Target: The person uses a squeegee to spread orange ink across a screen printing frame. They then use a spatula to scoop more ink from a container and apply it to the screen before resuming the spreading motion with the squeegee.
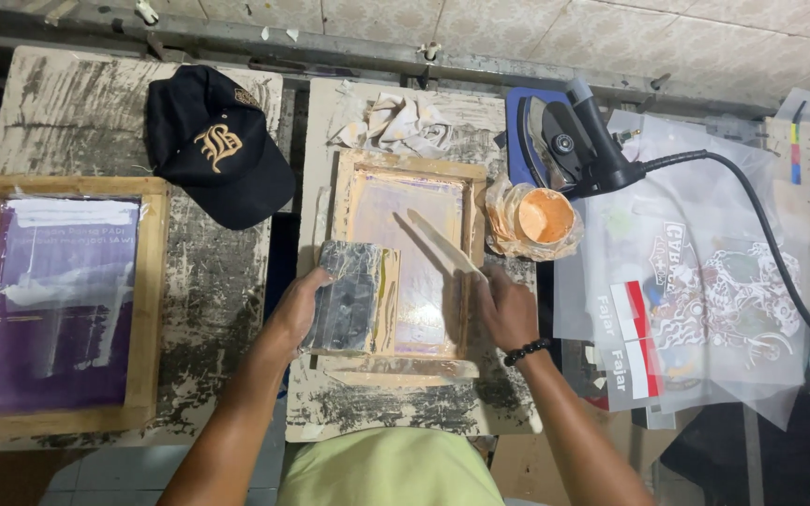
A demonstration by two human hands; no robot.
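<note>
Setting: a worn, ink-smeared table [227, 309] below a tiled wall, seen from above.
Frame: a small wooden screen frame [405, 258] lies flat at mid-table; stiff at the rails, but the mesh looks delicate, so it is best taken by the wood.
Left hand: the left hand [297, 314] is curled shut on a grey squeegee [349, 295] resting on the frame's left side; the block looks rigid, light and likely slick with ink.
Right hand: the right hand [506, 309] pinches a pale flat stick [442, 242] slanting over the mesh.
Nearby: an orange paint cup [544, 217] just right of the frame, an iron [564, 141], a black cap [217, 141], a larger purple screen [53, 300] at left, printed sheets [705, 300].
</note>
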